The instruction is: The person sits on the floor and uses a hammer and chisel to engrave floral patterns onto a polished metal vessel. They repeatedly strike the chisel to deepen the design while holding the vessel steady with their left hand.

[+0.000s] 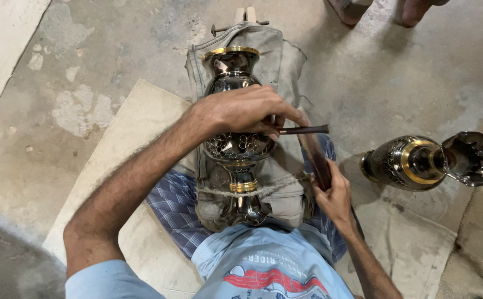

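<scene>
— Grey cloth (286, 66) pads the lap; what lies on it?

— A dark metal vase (236, 147) with gold rim, lengthwise between both hands.

— The hands?

— The left hand (247, 111) clamps a thin chisel (305, 130) on the vase's belly; the right hand (333, 194) grips a dark wooden mallet (316, 160) (just beside it).

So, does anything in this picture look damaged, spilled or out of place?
Nothing looks spilled or broken. The second vase lies on its side on the floor, apart from the vase under the left hand. The floor paint is patchy and worn.
</scene>
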